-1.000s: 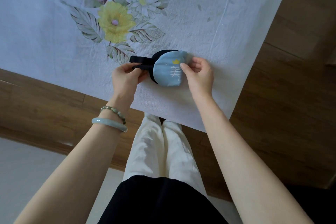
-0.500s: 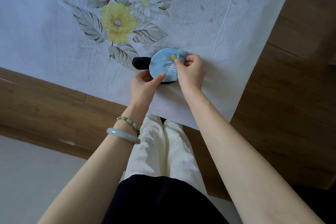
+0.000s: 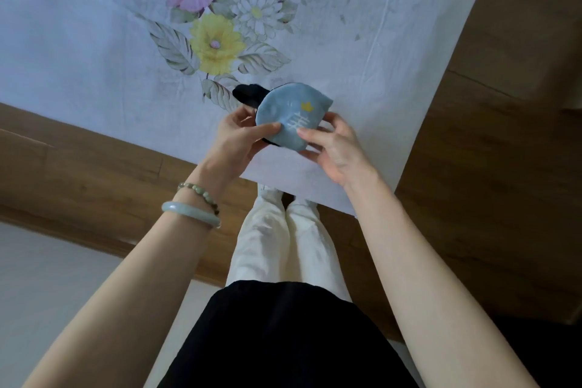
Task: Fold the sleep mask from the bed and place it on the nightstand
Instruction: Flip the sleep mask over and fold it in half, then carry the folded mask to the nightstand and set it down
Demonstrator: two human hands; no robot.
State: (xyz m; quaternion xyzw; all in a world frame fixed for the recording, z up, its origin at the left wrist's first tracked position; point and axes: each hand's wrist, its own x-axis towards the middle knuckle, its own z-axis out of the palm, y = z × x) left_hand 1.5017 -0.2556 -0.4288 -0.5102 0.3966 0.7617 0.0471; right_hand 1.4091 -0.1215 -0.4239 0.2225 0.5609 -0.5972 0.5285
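The sleep mask (image 3: 288,110) is light blue with white marks, a small yellow crown and a dark underside. It is folded in half, and its black strap (image 3: 247,93) sticks out at the upper left. Both hands hold it just above the corner of the bed. My left hand (image 3: 241,138) pinches its left edge, thumb on top. My right hand (image 3: 333,145) grips its lower right edge between thumb and fingers. The nightstand is not in view.
The bed sheet (image 3: 94,41) is white with a printed bunch of flowers (image 3: 217,41). The wooden bed frame (image 3: 94,173) runs along the near edge and up the right side (image 3: 488,135). My legs in pale trousers (image 3: 283,246) stand against the frame. Pale floor (image 3: 47,287) lies at the lower left.
Both hands have raised the folded mask off the sheet and drawn it slightly toward me. The right hand shifted from pressing the top to gripping the lower right edge.
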